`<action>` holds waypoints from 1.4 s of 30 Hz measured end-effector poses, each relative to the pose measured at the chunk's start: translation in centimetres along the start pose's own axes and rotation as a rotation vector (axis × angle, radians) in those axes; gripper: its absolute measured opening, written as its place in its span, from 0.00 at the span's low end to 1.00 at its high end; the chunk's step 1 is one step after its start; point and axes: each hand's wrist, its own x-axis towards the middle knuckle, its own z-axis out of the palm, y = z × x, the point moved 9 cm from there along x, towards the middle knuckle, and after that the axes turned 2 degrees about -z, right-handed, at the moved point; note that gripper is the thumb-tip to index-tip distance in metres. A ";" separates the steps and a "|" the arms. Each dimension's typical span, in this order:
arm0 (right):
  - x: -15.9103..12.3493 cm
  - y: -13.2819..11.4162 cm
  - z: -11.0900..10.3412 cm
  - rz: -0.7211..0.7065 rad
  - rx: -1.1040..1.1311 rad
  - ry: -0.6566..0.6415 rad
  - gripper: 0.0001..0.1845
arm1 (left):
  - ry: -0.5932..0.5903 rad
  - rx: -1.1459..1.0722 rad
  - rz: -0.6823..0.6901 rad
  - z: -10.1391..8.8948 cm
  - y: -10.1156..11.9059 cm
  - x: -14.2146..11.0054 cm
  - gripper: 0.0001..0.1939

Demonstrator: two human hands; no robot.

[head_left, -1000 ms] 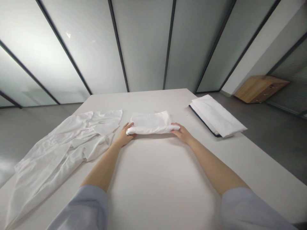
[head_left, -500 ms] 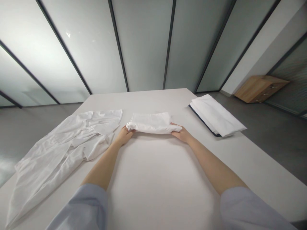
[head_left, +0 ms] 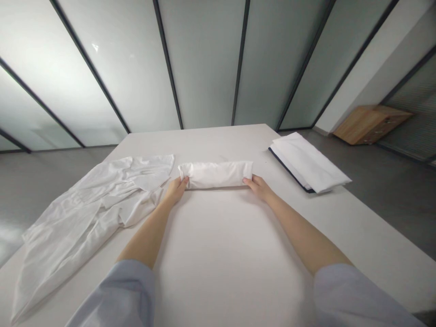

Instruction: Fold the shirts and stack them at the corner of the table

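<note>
A white cloth (head_left: 216, 175), folded into a narrow oblong bundle, lies across the middle of the table (head_left: 225, 254). My left hand (head_left: 176, 188) grips its left end, with the thumb on the near face. At the right end my right hand (head_left: 259, 186) holds it in the same way, thumb in front. The fingers behind the cloth are hidden on both sides. To the left a larger white cloth (head_left: 102, 209), perhaps a garment, lies loose and wrinkled near my left forearm.
A folded stack of white cloth (head_left: 308, 161) with a dark blue layer below lies at the table's right edge. Frosted glass panels (head_left: 204, 68) stand behind the table. A wooden cabinet (head_left: 368, 125) is on the floor at the far right.
The near edge of the cloth has been turned over away from me, making a smoother, narrower bundle. My thumbs now show on its near face.
</note>
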 end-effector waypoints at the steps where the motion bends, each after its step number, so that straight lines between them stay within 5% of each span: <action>1: 0.0 -0.2 -0.1 -0.008 -0.005 0.020 0.24 | 0.008 -0.012 -0.009 -0.1 -0.1 0.0 0.24; 9: -0.2 -0.2 -0.4 0.050 -0.221 0.128 0.28 | 0.081 0.058 -0.100 -0.5 -0.3 -0.1 0.26; 16: 0.4 0.8 -0.2 0.167 -0.502 0.098 0.25 | 0.101 0.245 -0.156 -0.8 -0.3 -0.2 0.28; 23: 0.4 1.0 0.0 0.263 -0.724 0.070 0.33 | 0.143 0.339 -0.193 -0.9 -0.2 0.2 0.26; 32: 0.3 0.8 -0.2 0.224 -0.653 0.096 0.30 | 0.198 0.148 -0.155 -1.1 -1.0 0.1 0.18; 38: 0.2 0.1 -0.4 0.107 -0.481 0.133 0.22 | 0.191 -0.174 0.025 -1.1 -0.9 0.5 0.35; 42: 0.0 0.0 -0.4 0.069 -0.344 0.121 0.22 | 0.060 -0.220 0.062 -0.8 -0.4 0.3 0.34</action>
